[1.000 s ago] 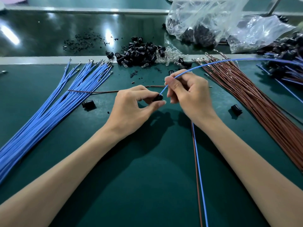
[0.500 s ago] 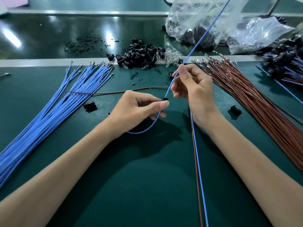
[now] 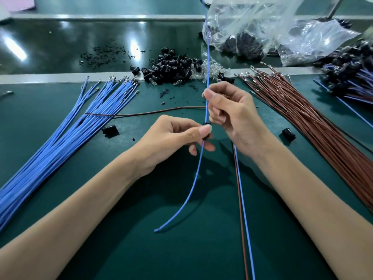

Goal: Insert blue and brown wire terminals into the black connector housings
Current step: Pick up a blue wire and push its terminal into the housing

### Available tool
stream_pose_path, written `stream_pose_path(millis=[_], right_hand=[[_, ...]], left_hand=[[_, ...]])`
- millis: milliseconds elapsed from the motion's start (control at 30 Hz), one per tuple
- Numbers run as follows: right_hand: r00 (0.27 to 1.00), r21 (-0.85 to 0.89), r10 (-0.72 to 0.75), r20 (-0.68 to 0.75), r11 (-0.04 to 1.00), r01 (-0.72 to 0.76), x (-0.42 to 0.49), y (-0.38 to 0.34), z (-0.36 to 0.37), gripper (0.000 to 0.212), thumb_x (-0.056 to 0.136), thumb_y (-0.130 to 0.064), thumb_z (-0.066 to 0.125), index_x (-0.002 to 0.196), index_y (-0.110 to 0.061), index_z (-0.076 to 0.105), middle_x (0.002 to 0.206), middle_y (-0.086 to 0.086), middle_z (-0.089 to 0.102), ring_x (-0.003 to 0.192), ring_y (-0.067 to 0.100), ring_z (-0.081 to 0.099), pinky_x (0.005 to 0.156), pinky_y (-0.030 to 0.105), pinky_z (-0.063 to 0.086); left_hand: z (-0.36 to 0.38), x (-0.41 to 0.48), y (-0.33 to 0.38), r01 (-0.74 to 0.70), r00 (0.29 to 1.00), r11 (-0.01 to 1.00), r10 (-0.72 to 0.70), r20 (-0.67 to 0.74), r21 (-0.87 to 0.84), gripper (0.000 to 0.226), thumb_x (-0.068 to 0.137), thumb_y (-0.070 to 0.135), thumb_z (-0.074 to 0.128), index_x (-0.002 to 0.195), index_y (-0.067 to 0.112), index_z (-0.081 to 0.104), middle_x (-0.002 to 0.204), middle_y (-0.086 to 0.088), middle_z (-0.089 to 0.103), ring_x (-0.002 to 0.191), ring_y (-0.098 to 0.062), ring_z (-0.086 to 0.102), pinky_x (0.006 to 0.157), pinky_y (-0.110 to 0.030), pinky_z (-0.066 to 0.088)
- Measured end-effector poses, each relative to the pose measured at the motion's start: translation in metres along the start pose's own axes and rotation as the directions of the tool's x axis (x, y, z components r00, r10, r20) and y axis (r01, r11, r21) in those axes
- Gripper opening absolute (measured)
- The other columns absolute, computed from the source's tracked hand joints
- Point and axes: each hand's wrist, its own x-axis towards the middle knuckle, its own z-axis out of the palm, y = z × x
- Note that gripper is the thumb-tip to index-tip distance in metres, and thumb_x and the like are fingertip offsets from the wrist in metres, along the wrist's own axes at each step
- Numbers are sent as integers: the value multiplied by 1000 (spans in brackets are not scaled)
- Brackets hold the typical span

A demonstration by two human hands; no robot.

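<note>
Two hands meet over the green mat (image 3: pixel 181 249). Nearest me, the free end of the blue wire (image 3: pixel 196 178) curls down and left below the grip. Its long axis rises almost straight away from me. My left hand (image 3: pixel 171 138) pinches the black connector housing (image 3: pixel 206 124) between thumb and forefinger, where the wire enters. Just above, my right hand (image 3: pixel 236 116) pinches the same wire. A blue wire bundle (image 3: pixel 60 138) lies left of the grip, a brown wire bundle (image 3: pixel 312 122) right. Beyond are a pile of housings (image 3: pixel 173 67) and clear plastic bags (image 3: pixel 252 23).
</note>
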Motion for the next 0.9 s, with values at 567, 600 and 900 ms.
stream_pose_path(millis=[567, 600, 900], right_hand=[[998, -382, -37, 46, 923, 52, 1, 3, -2, 13, 89, -15, 60, 92, -23, 70, 83, -7, 65, 62, 5, 55, 58, 16, 44], [995, -531, -96, -12, 844, 75, 6, 6, -2, 15, 90, -12, 60, 98, -20, 69, 93, -3, 66, 65, 6, 58, 62, 15, 45], [988, -999, -151, 40, 9, 42, 24, 17, 10, 4, 93, -15, 57, 97, -14, 58, 100, 6, 55, 84, 29, 58, 64, 33, 33]], left_hand=[[0, 5, -9, -139, 856, 990, 135, -499, 29, 12, 88, 24, 66, 76, 18, 64, 59, 6, 67, 47, 2, 48, 52, -10, 37], [-1, 6, -10, -143, 807, 987, 157, -570, 69, 16, 90, 24, 63, 75, 20, 61, 57, 7, 66, 47, 1, 45, 53, -12, 36], [-7, 7, -17, 60, 701, 920, 237, -672, 387, 17, 90, 39, 60, 77, 29, 55, 75, 5, 62, 55, -10, 54, 66, -34, 48]])
